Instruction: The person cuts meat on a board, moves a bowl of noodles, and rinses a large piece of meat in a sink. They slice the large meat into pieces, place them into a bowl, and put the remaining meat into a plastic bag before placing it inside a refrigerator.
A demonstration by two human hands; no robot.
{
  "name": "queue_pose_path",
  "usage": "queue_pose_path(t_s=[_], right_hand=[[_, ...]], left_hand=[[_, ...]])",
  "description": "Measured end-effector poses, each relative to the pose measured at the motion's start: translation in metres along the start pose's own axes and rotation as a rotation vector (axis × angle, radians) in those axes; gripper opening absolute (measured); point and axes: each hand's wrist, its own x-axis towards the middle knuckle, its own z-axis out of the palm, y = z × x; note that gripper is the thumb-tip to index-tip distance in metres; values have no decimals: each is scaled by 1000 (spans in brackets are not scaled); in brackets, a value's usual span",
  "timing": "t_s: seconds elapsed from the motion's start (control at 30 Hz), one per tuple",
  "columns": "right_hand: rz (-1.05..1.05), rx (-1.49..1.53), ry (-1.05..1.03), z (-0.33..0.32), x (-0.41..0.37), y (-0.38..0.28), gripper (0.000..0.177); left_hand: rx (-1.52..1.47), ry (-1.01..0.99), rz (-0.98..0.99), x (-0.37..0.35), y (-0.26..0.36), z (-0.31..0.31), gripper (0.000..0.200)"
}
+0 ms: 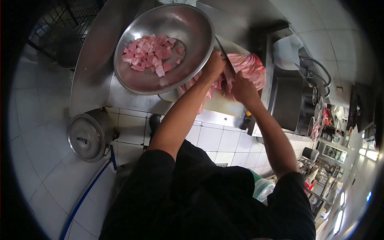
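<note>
My right hand [243, 89] is wrapped round the handle of a long knife [226, 58], whose blade points up and to the left across the meat. Beside the blade, my left hand [215, 64] is closed at the edge of the raw meat; its fingertips are hidden. A large piece of pink meat [250, 68] lies on a pale cutting board [224, 103], with more meat under my left forearm. To the left, a wide steel bowl [168, 86] holds several cut meat chunks [150, 52].
A lidded steel pot [86, 138] stands on the tiled floor at lower left, near a blue hose [90, 192]. On the right are a sink basin [286, 100], a white container [286, 52] and several round pots [311, 110]. A wire rack [76, 20] is at upper left.
</note>
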Motion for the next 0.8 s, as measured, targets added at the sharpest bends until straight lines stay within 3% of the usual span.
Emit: queue_pose_path(t_s=[0.2,0.27,0.43,0.57,0.63,0.8], right_hand=[[343,-13,-287,-32,-135,-9,31],[307,-2,-235,-22,-126,-2,31],[124,-26,-60,22,-34,25,29],[115,-11,-137,2,-71,20,28],[266,-32,-225,-35,-115,-1,29],[304,-35,-207,-1,-153,32,29]], left_hand=[[43,-18,-11,0,-6,6,25],[50,-89,-22,2,-3,1,26],[5,-6,39,-1,-3,-10,25],[104,51,72,6,-15,11,19],[115,53,82,2,-13,12,15],[83,7,99,-3,-13,9,15]])
